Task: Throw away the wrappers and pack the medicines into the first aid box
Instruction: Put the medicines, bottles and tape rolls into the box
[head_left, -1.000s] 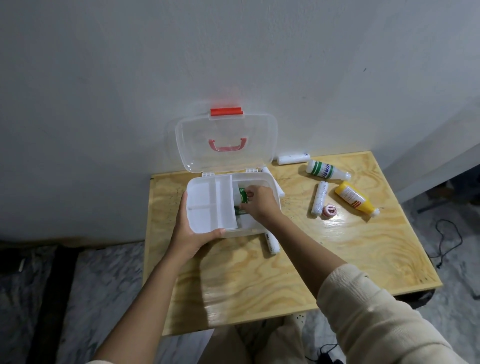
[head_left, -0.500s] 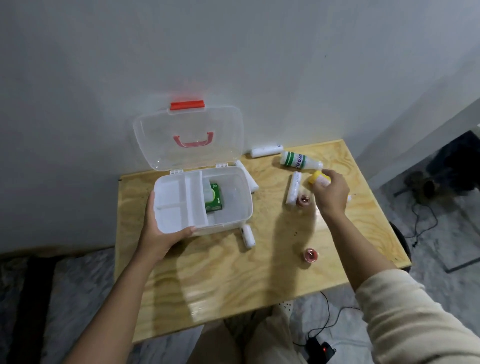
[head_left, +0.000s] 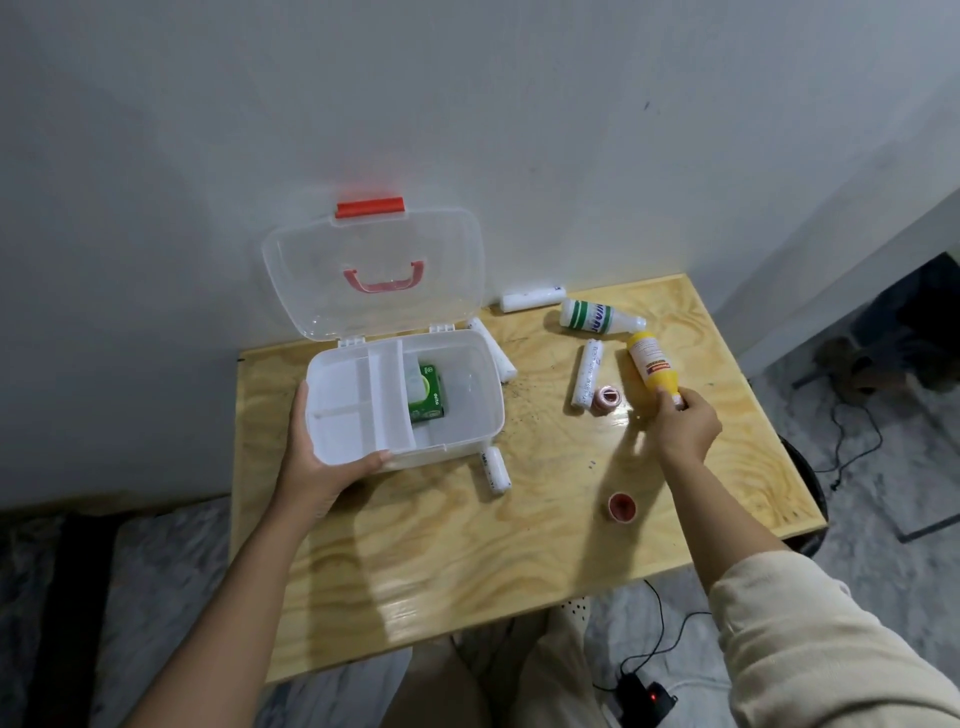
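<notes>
A white first aid box (head_left: 405, 395) sits open toward the back left of a pale wooden surface (head_left: 467, 561), its clear lid (head_left: 374, 270) with red latch and handle leaning back against the wall. A green medicine carton (head_left: 428, 395) lies in the box's larger right compartment; the smaller left compartments show only white plastic. The left hand (head_left: 324, 457) curls its grip around the box's front left corner, thumb on the front rim. To the right, the right hand (head_left: 683, 426) has its grip closed on the cap end of a yellow bottle (head_left: 652, 369) lying on the surface. Beside that bottle lie a white bandage roll (head_left: 586, 379) and a pink tape roll (head_left: 605, 399). Farther back lies a green-striped white bottle (head_left: 597, 318). Another bandage roll (head_left: 496, 469) rests just beside the box's front right corner, and a second pink tape roll (head_left: 622, 506) sits nearer the front edge.
</notes>
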